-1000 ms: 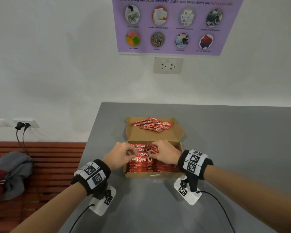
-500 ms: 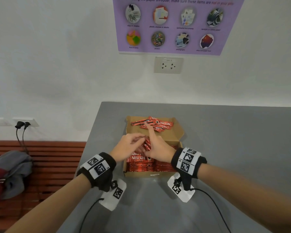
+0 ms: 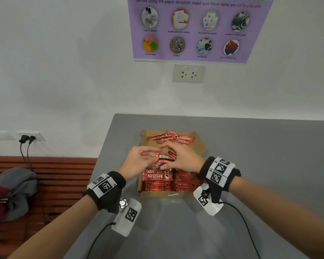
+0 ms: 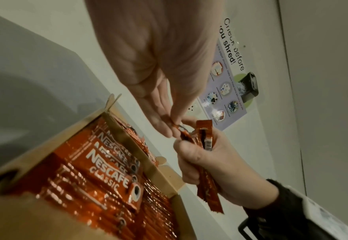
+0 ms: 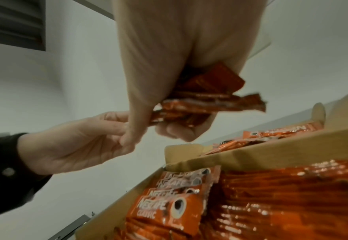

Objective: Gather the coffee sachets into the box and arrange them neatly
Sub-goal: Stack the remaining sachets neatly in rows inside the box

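1. Head view, centre of frame: cardboard box (image 3: 158, 194) on the grey table (image 3: 260, 165), largely filled. Two rows of red sachets (image 3: 187, 181) are stood on edge in the near part.
2. Upper centre, on the box's open flap (image 3: 198, 146): loose sachets (image 3: 173, 138) lie scattered and crossed. By judgement, most of the gathering is done; these, and the held ones, are left to be filed.
3. Right hand (image 3: 182, 158), just above the box: fingers are curled round a small bundle of sachets (image 5: 199, 100), as shown in the right wrist view.
4. Left hand (image 3: 138, 161), left of the bundle, palm turned up: thumb and fingertips (image 4: 164, 123) are pinched on the end of one sachet in the bundle; the other fingers are extended.
5. Both wrists are raised clear of the table.
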### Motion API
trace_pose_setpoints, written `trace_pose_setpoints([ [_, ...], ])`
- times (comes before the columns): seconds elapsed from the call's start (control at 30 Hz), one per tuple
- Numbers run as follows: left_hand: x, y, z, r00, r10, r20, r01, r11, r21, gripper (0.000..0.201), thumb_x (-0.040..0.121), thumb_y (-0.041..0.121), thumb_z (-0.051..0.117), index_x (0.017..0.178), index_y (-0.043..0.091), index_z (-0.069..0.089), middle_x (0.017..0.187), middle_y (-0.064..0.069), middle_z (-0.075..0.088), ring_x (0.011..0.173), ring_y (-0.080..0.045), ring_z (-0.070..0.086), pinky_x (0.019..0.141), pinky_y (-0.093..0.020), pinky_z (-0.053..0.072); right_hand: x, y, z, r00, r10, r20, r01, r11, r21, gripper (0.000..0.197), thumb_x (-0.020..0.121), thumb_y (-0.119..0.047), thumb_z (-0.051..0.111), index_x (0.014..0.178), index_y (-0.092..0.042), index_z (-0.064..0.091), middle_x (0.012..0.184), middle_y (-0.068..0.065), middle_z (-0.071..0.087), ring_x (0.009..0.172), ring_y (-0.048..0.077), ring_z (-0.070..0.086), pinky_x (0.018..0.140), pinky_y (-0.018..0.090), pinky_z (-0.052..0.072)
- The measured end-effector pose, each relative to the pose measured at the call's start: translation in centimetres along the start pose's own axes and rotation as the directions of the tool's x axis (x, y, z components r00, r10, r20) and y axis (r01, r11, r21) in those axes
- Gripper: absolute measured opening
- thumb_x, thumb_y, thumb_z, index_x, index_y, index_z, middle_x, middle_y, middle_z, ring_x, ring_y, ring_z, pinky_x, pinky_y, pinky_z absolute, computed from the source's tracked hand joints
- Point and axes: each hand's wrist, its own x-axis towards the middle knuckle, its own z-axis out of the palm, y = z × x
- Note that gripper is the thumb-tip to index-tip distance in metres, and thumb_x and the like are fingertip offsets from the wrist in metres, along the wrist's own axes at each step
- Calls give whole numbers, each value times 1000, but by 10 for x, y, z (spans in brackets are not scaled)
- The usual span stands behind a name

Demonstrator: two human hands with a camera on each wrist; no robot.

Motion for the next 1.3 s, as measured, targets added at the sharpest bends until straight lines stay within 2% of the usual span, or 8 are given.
trace_pose_setpoints([
  [0.1, -1, -3, -2, 998, 23, -64, -20, 999, 48, 22, 83, 2, 65, 96, 20, 67, 93, -14, 71, 82, -27, 70, 75, -38, 58, -5, 3, -8, 997, 49, 54, -54, 993, 105, 53, 75, -31, 76, 120, -18, 51, 80, -7, 66, 56, 3, 60, 58, 24, 52],
  [0.23, -2, -4, -21, 988, 28, -152, -29, 1000, -6, 22, 81, 1, 66, 90, 21, 62, 89, -9, 66, 88, -27, 67, 71, -34, 59, -14, 22, -21, 995, 71, -69, -74, 997, -31, 27, 83, -33, 67, 102, -15, 59, 83, -18, 55, 69, -9, 51, 63, 6, 42],
  [0.43, -3, 8, -16, 995, 51, -91, -60, 992, -106, 35, 86, 1, 59, 113, 23, 59, 108, -2, 59, 99, -17, 62, 71, -31, 59, -10, 18, -17, 966, 145, -213, -123, 986, 111, 31, 94, -42, 46, 98, -18, 64, 78, 4, 69, 62, 10, 61, 62, 24, 45],
  [0.53, -1, 7, -11, 992, 51, -112, -68, 985, -157, 28, 86, -1, 58, 103, 20, 65, 111, -4, 61, 98, -19, 63, 70, -28, 59, -8, 2, -18, 978, 155, -142, -109, 951, 288, 27, 97, -31, 46, 97, -10, 62, 69, 4, 67, 40, -2, 49, 43, 9, 36],
  [0.77, -2, -4, -14, 956, 156, -248, -163, 987, -7, 24, 73, -7, 70, 72, 17, 72, 84, -3, 66, 77, -6, 65, 72, -16, 53, -5, -1, -10, 958, 181, -222, -95, 932, 350, 19, 89, -27, 61, 94, -9, 64, 74, -7, 62, 48, -7, 54, 48, 7, 40],
  [0.9, -2, 1, -7, 934, 211, -287, -231, 972, -37, 25, 71, -9, 70, 69, 16, 71, 80, -3, 64, 72, -2, 63, 71, -15, 52, -3, -3, -1, 963, 210, -168, -122, 898, 423, 33, 83, -42, 63, 110, -23, 59, 89, 3, 70, 59, 22, 62, 54, 36, 51],
  [1.03, -2, 4, -7, 927, 262, -270, -271, 963, 6, 29, 73, -9, 69, 69, 20, 71, 83, -1, 61, 77, 2, 59, 71, -15, 51, -2, -6, -5, 962, 242, -126, -138, 831, 539, 30, 94, -34, 48, 117, -16, 56, 70, 3, 67, 34, 7, 38, 34, 19, 29],
  [1.3, -5, -1, -12, 932, 296, -211, -293, 955, 49, 45, 77, -5, 67, 79, 39, 75, 93, 8, 68, 88, -4, 64, 75, -14, 52, -8, -8, -11, 954, 174, -245, -54, 901, 430, 16, 87, -14, 63, 101, -5, 67, 67, -8, 61, 47, -5, 53, 48, 8, 38],
])
